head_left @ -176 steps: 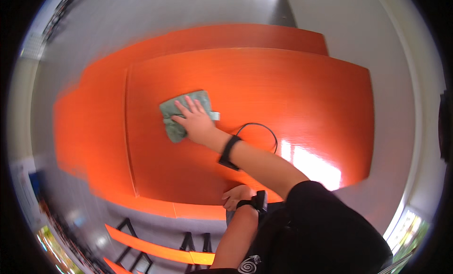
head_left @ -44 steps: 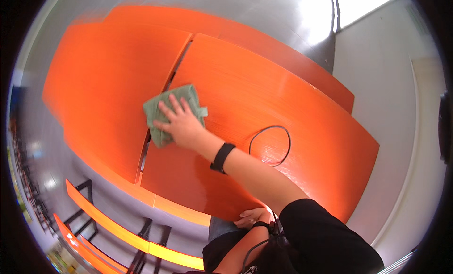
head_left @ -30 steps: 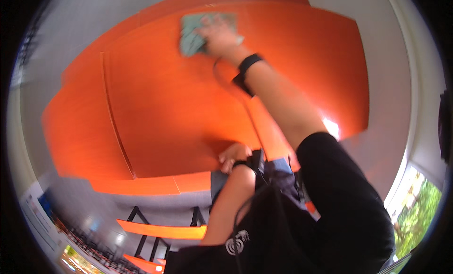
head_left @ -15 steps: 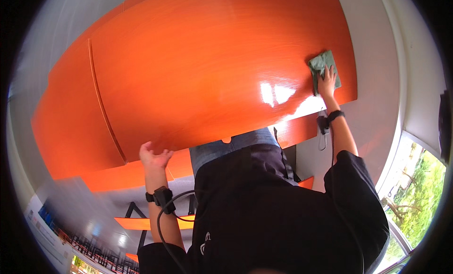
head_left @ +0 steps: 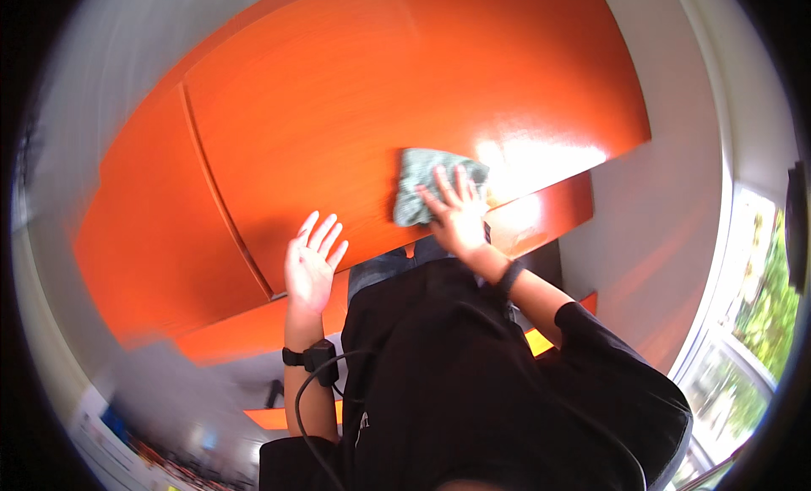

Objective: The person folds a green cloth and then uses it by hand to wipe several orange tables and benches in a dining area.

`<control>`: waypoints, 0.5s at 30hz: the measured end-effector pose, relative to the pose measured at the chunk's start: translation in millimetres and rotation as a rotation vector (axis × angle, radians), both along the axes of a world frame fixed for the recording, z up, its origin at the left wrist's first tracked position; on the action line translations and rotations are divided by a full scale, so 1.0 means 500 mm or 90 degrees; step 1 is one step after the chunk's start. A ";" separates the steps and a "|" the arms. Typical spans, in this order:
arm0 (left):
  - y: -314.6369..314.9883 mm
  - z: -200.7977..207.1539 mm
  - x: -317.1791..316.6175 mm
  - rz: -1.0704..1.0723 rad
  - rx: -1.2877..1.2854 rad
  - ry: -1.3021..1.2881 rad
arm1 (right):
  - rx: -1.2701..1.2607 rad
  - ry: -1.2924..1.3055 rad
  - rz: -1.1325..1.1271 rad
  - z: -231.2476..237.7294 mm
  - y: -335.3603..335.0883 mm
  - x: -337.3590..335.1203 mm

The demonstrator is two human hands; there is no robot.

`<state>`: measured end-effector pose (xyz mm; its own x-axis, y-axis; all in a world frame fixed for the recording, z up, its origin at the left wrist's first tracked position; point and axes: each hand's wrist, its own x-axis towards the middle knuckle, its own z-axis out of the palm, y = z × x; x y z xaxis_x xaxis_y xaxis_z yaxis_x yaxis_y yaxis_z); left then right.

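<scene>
A folded grey-green cloth [head_left: 416,195] lies flat on the glossy orange tabletop [head_left: 338,128], close to its near edge. My right hand [head_left: 460,216] presses down on the cloth with fingers spread, its palm and fingertips over the cloth's right part. To the left, my left hand [head_left: 312,267] is raised by the near edge of the tabletop, fingers stretched and apart, holding nothing. A black strap with a small black box [head_left: 319,361] is around my left wrist, and a cable runs from it.
A seam [head_left: 218,195] divides the tabletop on the left. Below its near edge is a lower orange shelf [head_left: 545,216]. A pale wall [head_left: 667,195] stands at the right, with a window [head_left: 743,330] further down. An orange bench [head_left: 269,418] shows at lower left.
My right hand has slid the cloth from the tabletop's right end leftward and nearer to me. My left hand has risen slightly and moved right, its fingers now straighter.
</scene>
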<state>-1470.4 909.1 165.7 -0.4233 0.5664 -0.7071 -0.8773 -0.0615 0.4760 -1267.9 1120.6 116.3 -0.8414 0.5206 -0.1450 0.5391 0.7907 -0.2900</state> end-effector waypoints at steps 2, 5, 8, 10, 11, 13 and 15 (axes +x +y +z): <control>0.022 -0.018 0.002 -0.165 -0.053 0.252 | -0.005 0.050 0.026 0.031 -0.045 -0.040; 0.143 -0.037 0.034 -0.492 -0.146 0.924 | -0.061 0.193 0.038 -0.040 -0.036 -0.017; 0.249 -0.073 0.106 -0.853 -0.175 1.352 | -0.088 0.272 0.071 -0.069 -0.001 0.058; 0.322 -0.100 0.085 -0.950 -0.027 1.411 | -0.068 0.247 0.076 -0.052 0.007 0.064; 0.355 -0.109 0.083 -0.955 0.031 1.412 | -0.032 0.367 0.049 -0.043 0.007 0.074; 0.410 -0.118 0.121 -0.943 0.092 1.377 | 0.012 0.301 -0.003 -0.054 -0.017 0.125; 0.485 -0.083 0.176 -0.921 0.175 1.379 | 0.042 0.347 -0.102 -0.064 0.004 0.190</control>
